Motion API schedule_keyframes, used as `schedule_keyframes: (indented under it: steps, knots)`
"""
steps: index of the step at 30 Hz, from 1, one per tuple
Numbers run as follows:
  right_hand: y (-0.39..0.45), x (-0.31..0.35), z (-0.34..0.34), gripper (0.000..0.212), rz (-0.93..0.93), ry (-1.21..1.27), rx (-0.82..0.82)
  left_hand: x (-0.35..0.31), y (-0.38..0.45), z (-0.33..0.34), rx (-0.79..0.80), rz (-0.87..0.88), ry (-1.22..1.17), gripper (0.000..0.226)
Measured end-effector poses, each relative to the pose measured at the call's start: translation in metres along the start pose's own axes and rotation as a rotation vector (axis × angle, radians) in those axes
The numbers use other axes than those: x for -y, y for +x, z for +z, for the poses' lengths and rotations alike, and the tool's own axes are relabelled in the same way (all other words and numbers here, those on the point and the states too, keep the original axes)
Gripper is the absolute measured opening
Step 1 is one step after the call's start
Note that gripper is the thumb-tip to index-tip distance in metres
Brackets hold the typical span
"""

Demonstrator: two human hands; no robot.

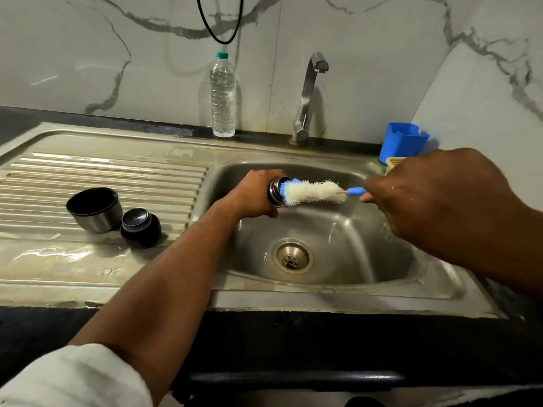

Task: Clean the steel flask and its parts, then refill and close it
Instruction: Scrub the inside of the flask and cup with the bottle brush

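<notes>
Flask (275, 195) held sideways over sink (346, 230), left hand (255, 193) wrapped round body near mouth, fingers curled tight. Right hand (426, 195) pinching blue handle of brush (314, 192), only tip inside mouth, most bristles outside. Tip imo: push brush straight along flask axis, twist while stroking, keep mouth tilted down so suds drain. Grip looks wet, so hold firm. Cup (94, 210) and stopper (141, 227) waiting on drainboard (102, 171), tap (308, 98) off.
</notes>
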State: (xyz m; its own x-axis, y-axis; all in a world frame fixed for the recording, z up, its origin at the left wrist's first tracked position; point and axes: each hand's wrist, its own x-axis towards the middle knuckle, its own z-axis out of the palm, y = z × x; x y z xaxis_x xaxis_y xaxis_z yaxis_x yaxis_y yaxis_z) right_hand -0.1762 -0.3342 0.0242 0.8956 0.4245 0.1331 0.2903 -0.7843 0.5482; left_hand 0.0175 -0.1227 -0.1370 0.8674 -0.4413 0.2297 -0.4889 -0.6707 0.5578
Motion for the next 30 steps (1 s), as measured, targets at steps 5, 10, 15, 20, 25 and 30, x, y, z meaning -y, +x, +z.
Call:
schedule_keyframes:
  steps: [5,10,15,20,25,30]
  knots:
    - [-0.006,-0.002,-0.007,0.034,0.074,-0.024,0.109,-0.001,0.002,0.004,0.011,-0.016,-0.059,0.074]
    - [-0.002,0.005,0.004,0.020,0.242,0.119,0.034,0.005,0.003,0.006,-0.066,-0.048,-0.061,0.076]
    - [-0.014,0.010,-0.005,0.015,0.160,0.037,0.030,0.003,0.008,0.011,-0.093,-0.083,-0.049,0.081]
    - [-0.023,0.016,-0.014,0.013,0.094,0.010,0.076,0.003,0.004,0.008,-0.071,-0.099,-0.053,0.078]
    - [-0.036,0.016,-0.015,0.013,0.264,0.132,0.062,-0.009,0.002,0.009,-0.078,-0.018,-0.008,0.077]
    - [-0.037,0.009,-0.005,0.032,0.296,0.316,0.104,-0.005,0.002,0.012,-0.047,0.075,0.093,0.074]
